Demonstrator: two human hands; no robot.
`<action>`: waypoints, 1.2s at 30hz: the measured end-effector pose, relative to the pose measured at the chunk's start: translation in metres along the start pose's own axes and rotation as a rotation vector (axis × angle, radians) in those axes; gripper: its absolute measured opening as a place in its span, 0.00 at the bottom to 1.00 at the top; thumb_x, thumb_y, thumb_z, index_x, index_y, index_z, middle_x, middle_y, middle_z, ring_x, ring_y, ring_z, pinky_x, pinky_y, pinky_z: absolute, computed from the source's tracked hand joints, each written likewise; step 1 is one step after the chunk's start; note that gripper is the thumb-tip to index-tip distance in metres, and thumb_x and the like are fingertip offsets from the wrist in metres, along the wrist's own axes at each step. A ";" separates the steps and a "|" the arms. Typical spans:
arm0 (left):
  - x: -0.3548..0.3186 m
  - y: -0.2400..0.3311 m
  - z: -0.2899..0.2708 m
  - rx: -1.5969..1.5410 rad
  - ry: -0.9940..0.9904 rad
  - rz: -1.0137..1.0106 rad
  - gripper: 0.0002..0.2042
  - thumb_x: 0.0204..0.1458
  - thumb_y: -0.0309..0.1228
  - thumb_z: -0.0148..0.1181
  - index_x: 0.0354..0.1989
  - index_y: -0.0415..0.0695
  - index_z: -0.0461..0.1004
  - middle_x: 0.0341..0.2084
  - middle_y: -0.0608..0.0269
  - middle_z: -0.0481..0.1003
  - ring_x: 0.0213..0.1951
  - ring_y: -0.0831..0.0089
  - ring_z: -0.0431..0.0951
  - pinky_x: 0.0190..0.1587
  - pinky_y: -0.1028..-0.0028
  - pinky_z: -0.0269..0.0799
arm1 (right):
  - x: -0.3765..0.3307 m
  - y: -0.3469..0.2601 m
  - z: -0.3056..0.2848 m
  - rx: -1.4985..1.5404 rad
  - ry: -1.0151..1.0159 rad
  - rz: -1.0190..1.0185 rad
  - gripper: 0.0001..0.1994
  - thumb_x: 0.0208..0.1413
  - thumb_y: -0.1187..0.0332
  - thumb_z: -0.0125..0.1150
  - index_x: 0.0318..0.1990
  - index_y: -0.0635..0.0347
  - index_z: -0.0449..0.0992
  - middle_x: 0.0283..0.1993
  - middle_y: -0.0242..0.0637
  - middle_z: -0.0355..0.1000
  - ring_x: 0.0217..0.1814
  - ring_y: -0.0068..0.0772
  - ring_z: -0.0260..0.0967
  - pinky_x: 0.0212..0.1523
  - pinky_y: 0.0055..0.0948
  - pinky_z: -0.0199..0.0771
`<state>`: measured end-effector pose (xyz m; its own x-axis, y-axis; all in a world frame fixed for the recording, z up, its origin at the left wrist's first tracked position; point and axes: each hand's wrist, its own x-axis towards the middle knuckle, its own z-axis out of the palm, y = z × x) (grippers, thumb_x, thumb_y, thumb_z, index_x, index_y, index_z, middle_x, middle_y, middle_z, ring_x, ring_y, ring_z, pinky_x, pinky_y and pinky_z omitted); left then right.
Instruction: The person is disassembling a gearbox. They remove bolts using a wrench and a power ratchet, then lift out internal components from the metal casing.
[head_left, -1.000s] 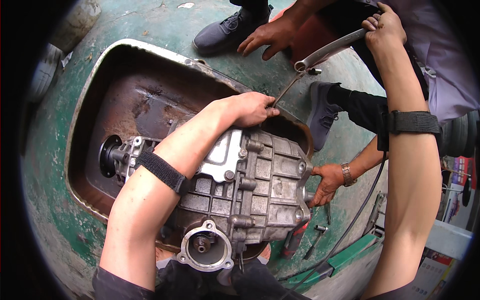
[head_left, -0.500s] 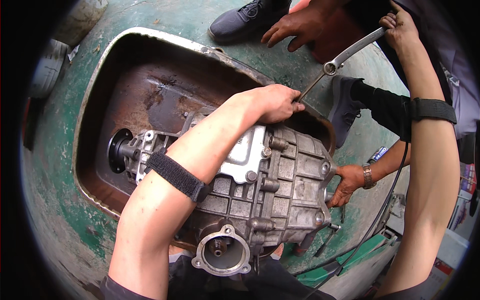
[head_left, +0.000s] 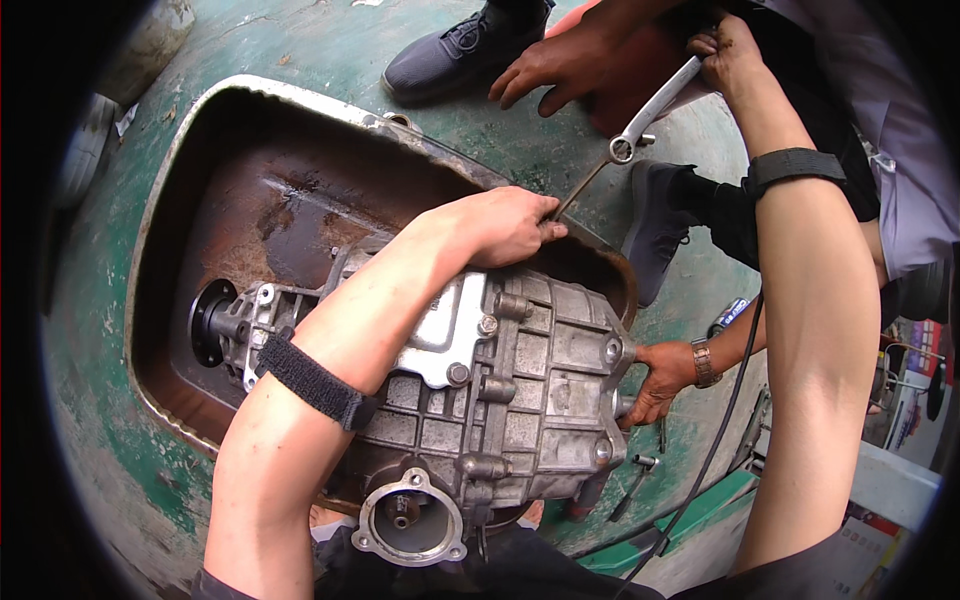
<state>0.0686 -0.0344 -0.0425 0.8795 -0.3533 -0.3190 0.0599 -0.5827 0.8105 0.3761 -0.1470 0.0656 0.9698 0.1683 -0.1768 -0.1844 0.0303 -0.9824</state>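
Note:
A large grey metal gearbox housing (head_left: pixel 530 400) lies partly in a rusty, oil-stained metal tub (head_left: pixel 225 88). My left hand (head_left: pixel 515 225) reaches over the housing, its fingers closed on the near end of a thin metal rod (head_left: pixel 580 190) at the tub's far rim. At the rod's other end sits the ring of a silver wrench (head_left: pixel 650 108). High at the right, my right hand (head_left: pixel 725 55) grips that wrench's upper end. What the rod engages beneath my left fingers is hidden.
Another person's hand with a wristwatch (head_left: pixel 660 385) rests against the gearbox's right end. That person's other hand (head_left: pixel 560 70) hangs beyond the tub, near dark shoes (head_left: pixel 460 50). A ratchet-like tool (head_left: pixel 635 485) lies on the green floor, and a black cable (head_left: pixel 720 420) crosses at right.
The gearbox, tub and both my hands appear shifted left in the view, mostly as the view itself moves. My right hand and the wrench also come a little closer to my left hand.

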 end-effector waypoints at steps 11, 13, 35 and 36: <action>0.000 -0.001 -0.002 -0.021 -0.023 0.007 0.26 0.59 0.45 0.53 0.60 0.40 0.65 0.50 0.40 0.73 0.54 0.50 0.72 0.57 0.61 0.66 | -0.020 -0.005 0.000 0.188 -0.026 0.161 0.16 0.53 0.68 0.53 0.18 0.47 0.55 0.08 0.20 0.41 0.06 0.15 0.36 0.06 0.16 0.37; -0.003 -0.002 -0.004 -0.001 -0.045 0.035 0.27 0.55 0.45 0.58 0.59 0.41 0.67 0.49 0.41 0.73 0.54 0.50 0.73 0.57 0.62 0.67 | -0.028 -0.005 -0.001 0.202 -0.010 0.153 0.15 0.52 0.68 0.53 0.18 0.47 0.55 0.08 0.20 0.41 0.06 0.15 0.36 0.06 0.16 0.37; -0.005 0.010 0.004 0.356 -0.009 -0.145 0.18 0.53 0.44 0.57 0.35 0.38 0.78 0.34 0.43 0.78 0.42 0.50 0.78 0.45 0.59 0.74 | -0.036 -0.006 0.030 0.088 0.071 0.155 0.14 0.54 0.62 0.54 0.19 0.53 0.63 0.11 0.26 0.50 0.08 0.22 0.46 0.09 0.24 0.46; -0.010 0.012 0.003 0.362 0.024 -0.152 0.19 0.53 0.45 0.57 0.34 0.38 0.78 0.34 0.43 0.78 0.41 0.50 0.79 0.45 0.58 0.74 | -0.037 -0.006 0.029 0.115 0.058 0.202 0.14 0.53 0.61 0.55 0.19 0.56 0.66 0.10 0.30 0.56 0.08 0.27 0.53 0.09 0.27 0.54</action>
<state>0.0590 -0.0399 -0.0304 0.8842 -0.2286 -0.4073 0.0235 -0.8491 0.5277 0.3365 -0.1245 0.0800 0.9183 0.1252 -0.3756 -0.3894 0.1142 -0.9140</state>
